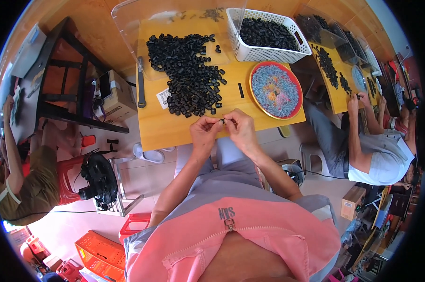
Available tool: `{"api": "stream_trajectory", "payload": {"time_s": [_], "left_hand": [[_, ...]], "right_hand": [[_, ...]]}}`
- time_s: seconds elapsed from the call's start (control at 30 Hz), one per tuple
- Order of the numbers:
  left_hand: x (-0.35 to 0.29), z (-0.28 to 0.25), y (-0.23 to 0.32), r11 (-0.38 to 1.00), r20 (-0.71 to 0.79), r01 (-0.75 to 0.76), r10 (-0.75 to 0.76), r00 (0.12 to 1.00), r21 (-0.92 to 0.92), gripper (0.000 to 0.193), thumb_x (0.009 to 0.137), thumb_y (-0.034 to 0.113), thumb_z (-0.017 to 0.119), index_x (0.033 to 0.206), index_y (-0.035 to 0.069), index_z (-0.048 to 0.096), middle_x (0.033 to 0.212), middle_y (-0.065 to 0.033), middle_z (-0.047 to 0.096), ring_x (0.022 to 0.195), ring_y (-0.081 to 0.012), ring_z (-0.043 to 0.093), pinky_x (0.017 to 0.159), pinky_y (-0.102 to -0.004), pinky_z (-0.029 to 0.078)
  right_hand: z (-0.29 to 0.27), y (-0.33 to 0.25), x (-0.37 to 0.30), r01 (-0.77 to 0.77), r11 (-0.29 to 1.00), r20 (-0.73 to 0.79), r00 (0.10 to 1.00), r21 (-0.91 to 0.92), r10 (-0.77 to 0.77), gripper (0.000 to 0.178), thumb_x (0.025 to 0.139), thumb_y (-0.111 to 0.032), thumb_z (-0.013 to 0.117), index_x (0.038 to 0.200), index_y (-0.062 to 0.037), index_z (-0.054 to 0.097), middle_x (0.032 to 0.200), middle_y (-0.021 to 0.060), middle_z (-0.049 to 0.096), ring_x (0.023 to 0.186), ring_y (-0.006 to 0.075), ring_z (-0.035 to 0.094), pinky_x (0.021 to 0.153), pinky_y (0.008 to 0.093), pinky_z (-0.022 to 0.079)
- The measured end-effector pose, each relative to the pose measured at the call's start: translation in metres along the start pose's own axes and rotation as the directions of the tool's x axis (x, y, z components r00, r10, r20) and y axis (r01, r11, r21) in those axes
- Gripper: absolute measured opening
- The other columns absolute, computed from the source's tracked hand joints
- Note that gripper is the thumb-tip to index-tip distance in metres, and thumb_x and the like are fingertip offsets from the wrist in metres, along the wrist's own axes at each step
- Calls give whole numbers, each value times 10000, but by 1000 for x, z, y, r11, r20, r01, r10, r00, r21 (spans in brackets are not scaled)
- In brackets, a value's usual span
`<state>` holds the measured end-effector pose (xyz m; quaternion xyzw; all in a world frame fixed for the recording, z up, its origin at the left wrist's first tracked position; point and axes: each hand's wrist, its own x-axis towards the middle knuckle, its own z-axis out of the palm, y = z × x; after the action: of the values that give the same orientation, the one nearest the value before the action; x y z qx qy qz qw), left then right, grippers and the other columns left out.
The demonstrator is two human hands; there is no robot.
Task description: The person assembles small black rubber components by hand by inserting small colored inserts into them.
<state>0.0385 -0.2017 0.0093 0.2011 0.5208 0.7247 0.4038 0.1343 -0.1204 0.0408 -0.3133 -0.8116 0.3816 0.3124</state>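
Observation:
At the near edge of the wooden table, my left hand (207, 131) and my right hand (240, 128) meet, fingertips pinched together. Between them is a small black plastic part (223, 121), mostly covered by the fingers. Just beyond lies a large heap of small black plastic parts (184, 75), spreading toward the far side. To the right of my hands stands a round red-rimmed tray (299, 89) full of tiny grey-blue pieces, with a printed pattern showing in its middle. A short black strip (241, 90) rests between heap and tray.
A white plastic basket (269, 55) of black parts stands at the far right. A clear plastic bin (128, 28) lies behind the heap. A black strap (141, 82) and a white label (163, 98) lie leftward. At right, another person (381, 155) works at a second table (337, 96).

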Motion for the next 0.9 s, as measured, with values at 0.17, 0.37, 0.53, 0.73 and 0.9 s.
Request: {"api": "stream_trajectory", "payload": {"time_s": [0.17,0.37,0.53,0.73,0.9], "left_hand": [[4,3,-6,998,-114,-27,20,993,-58,50,761,-8,627,791,0,587,702,-50,606,588,-74,545,512,-188,432],[1,12,-11,996,-181,34,-48,982,-82,42,760,-2,628,773,2,587,701,-45,603,580,-78,540,498,-193,426],[0,8,-5,990,-153,129,-136,979,-57,41,777,34,617,782,0,593,701,-36,601,582,-76,538,502,-195,430],[5,3,-3,986,-123,164,-167,978,-35,52,781,42,602,819,7,608,732,-25,602,630,-72,545,573,-192,446],[7,1,-6,984,-99,179,-177,979,10,66,768,26,601,830,3,609,746,-22,602,641,-71,547,594,-192,447]], "right_hand": [[8,-12,-7,-61,990,-11,998,129,63,229,668,67,604,893,47,563,778,136,515,659,240,582,588,303,484],[13,-5,-10,-25,999,-69,997,22,26,302,646,99,633,936,56,560,806,129,524,669,200,594,609,272,524],[8,0,-8,51,997,-45,998,-50,-54,303,639,78,637,932,45,570,797,133,537,661,230,594,587,295,503],[9,6,-5,98,989,-15,995,-110,-100,293,645,55,637,931,39,575,833,145,555,674,264,594,605,319,490],[9,5,-5,119,982,-4,993,-144,-121,285,653,64,609,934,46,568,832,152,551,681,289,586,602,333,483]]}}
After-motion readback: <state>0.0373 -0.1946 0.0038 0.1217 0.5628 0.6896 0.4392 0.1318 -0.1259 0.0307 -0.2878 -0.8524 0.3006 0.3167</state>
